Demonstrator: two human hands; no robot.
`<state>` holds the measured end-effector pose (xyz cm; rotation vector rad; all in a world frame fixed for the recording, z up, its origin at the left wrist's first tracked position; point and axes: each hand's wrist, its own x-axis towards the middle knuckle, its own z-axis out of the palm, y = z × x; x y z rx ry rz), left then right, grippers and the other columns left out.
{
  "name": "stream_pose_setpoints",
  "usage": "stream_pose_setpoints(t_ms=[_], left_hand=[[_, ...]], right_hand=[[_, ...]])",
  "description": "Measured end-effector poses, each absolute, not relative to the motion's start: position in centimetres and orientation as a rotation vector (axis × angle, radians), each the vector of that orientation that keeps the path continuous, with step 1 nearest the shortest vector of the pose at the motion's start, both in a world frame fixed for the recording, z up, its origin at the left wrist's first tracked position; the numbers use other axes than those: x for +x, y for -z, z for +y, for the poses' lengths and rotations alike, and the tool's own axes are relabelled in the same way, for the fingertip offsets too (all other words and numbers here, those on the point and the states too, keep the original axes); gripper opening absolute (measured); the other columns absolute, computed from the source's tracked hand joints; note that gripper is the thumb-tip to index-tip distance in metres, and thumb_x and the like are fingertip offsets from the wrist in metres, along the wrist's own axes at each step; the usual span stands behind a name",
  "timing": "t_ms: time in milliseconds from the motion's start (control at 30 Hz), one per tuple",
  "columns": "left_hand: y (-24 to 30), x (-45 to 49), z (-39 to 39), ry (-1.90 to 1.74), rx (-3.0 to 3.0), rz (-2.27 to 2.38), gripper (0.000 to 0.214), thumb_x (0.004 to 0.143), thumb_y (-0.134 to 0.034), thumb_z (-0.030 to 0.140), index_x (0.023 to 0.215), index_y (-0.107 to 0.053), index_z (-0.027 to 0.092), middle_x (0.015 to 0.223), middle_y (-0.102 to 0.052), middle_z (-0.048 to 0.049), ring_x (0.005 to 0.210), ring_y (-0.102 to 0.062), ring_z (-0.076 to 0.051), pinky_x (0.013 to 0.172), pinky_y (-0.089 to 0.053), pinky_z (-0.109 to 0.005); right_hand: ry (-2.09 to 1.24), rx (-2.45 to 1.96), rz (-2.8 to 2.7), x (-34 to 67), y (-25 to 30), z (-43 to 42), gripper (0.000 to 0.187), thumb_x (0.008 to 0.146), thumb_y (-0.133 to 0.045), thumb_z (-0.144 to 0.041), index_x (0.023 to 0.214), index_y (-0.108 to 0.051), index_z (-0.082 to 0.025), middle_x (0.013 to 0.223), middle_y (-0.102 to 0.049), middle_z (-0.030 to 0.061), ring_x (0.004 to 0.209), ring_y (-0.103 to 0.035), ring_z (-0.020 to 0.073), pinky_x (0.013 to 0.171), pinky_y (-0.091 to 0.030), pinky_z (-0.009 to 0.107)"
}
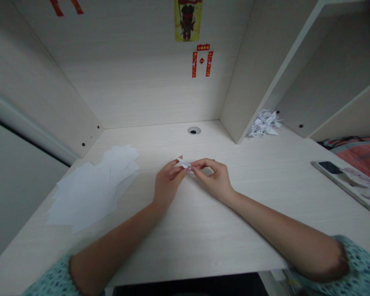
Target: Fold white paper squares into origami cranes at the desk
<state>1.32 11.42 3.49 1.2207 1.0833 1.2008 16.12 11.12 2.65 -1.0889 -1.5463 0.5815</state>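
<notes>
A small folded piece of white paper [184,163] is pinched between my two hands, above the middle of the desk. My left hand [169,181] grips its left side between thumb and fingers. From the right, my right hand [214,176] pinches the other end with thumb and forefinger. The fingertips hide part of the folded paper, so its full shape does not show. To the left of my left hand lies a spread pile of flat white paper sheets [92,189], overlapping one another.
Several folded white papers [264,123] are heaped by the upright divider [245,102] at the back right. A phone or tablet in a patterned case [351,181] lies at the right, near a reddish cloth [357,156]. A round cable hole [194,130] sits at the back of the desk [185,242].
</notes>
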Motion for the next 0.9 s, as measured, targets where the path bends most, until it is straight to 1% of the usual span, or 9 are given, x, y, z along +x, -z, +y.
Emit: stream_pose_setpoints(t_ms=[67,100,200,267,367,433,567,733,900], left_hand=[[-3.52,1.37,11.39,-1.241,1.201,1.098,0.054,0.065,-0.073,0.031,0.112,-0.052,0.018,0.082,-0.072,-0.0036,0.082,-0.067,-0.018,0.082,-0.049,-0.032],[-3.51,1.38,11.36,-1.264,1.209,1.104,0.053,0.064,-0.074,0.031,0.11,-0.051,0.019,0.081,-0.071,-0.0032,0.08,-0.067,-0.017,0.08,-0.05,-0.031],[-3.42,1.35,11.26,-1.316,1.325,1.163,0.038,0.064,-0.073,0.035,0.093,-0.054,0.019,0.078,-0.068,-0.0021,0.074,-0.066,-0.015,0.073,-0.05,-0.027],[-3.4,1.28,11.16,-1.315,1.451,1.237,0.029,0.066,-0.072,0.037,0.083,-0.056,0.019,0.079,-0.067,-0.0019,0.074,-0.065,-0.014,0.071,-0.05,-0.026],[-3.56,1.17,10.98,-1.278,1.607,1.336,0.024,0.068,-0.069,0.04,0.077,-0.06,0.02,0.08,-0.067,-0.0009,0.075,-0.064,-0.014,0.072,-0.049,-0.026],[-3.75,1.1,10.89,-1.28,1.675,1.377,0.023,0.068,-0.069,0.041,0.077,-0.062,0.021,0.08,-0.067,-0.0001,0.074,-0.063,-0.013,0.072,-0.049,-0.026],[-3.92,0.94,10.88,-1.299,1.789,1.414,0.023,0.069,-0.068,0.041,0.08,-0.064,0.022,0.082,-0.067,0.0005,0.075,-0.063,-0.013,0.073,-0.049,-0.026],[-3.83,0.81,10.91,-1.331,1.854,1.413,0.021,0.071,-0.067,0.04,0.081,-0.064,0.022,0.081,-0.068,0.0007,0.076,-0.063,-0.013,0.075,-0.049,-0.027],[-3.82,0.73,10.87,-1.385,1.87,1.386,0.021,0.069,-0.069,0.039,0.08,-0.062,0.022,0.081,-0.066,0.0005,0.078,-0.062,-0.014,0.075,-0.048,-0.027]], right_hand=[[-0.688,-1.062,-1.48,15.96,-2.52,11.06,0.011,0.077,-0.064,-0.03,0.083,-0.067,-0.021,0.08,-0.069,0.0035,0.07,-0.062,0.0155,0.067,-0.049,0.029],[-0.753,-1.037,-1.438,15.87,-2.45,11.04,0.014,0.076,-0.065,-0.031,0.086,-0.065,-0.021,0.079,-0.069,0.0034,0.07,-0.062,0.0153,0.067,-0.049,0.029],[-0.925,-0.957,-1.331,15.6,-2.3,11.04,0.032,0.073,-0.068,-0.031,0.102,-0.056,-0.022,0.076,-0.067,0.0014,0.068,-0.063,0.0139,0.066,-0.049,0.027],[-1.002,-0.93,-1.3,15.44,-2.26,11.08,0.038,0.073,-0.067,-0.031,0.107,-0.053,-0.023,0.076,-0.065,0.0006,0.066,-0.061,0.0123,0.064,-0.048,0.026],[-1.099,-0.892,-1.26,15.3,-2.32,11.19,0.033,0.073,-0.067,-0.035,0.101,-0.055,-0.022,0.076,-0.063,0.0005,0.063,-0.058,0.0108,0.06,-0.046,0.024],[-1.152,-0.872,-1.222,15.27,-2.4,11.26,0.03,0.071,-0.069,-0.036,0.094,-0.056,-0.022,0.073,-0.061,-0.0004,0.061,-0.056,0.0103,0.059,-0.045,0.024],[-1.246,-0.845,-1.175,15.22,-2.56,11.28,0.029,0.068,-0.072,-0.036,0.084,-0.053,-0.021,0.069,-0.056,-0.0027,0.06,-0.053,0.0094,0.059,-0.044,0.023],[-1.292,-0.829,-1.16,15.1,-2.66,11.24,0.031,0.067,-0.072,-0.041,0.079,-0.05,-0.022,0.066,-0.054,-0.0037,0.06,-0.051,0.0101,0.059,-0.044,0.024],[-1.289,-0.826,-1.167,15.09,-2.58,11.26,0.032,0.066,-0.072,-0.04,0.079,-0.05,-0.021,0.064,-0.052,-0.0045,0.06,-0.051,0.0098,0.06,-0.044,0.023]])
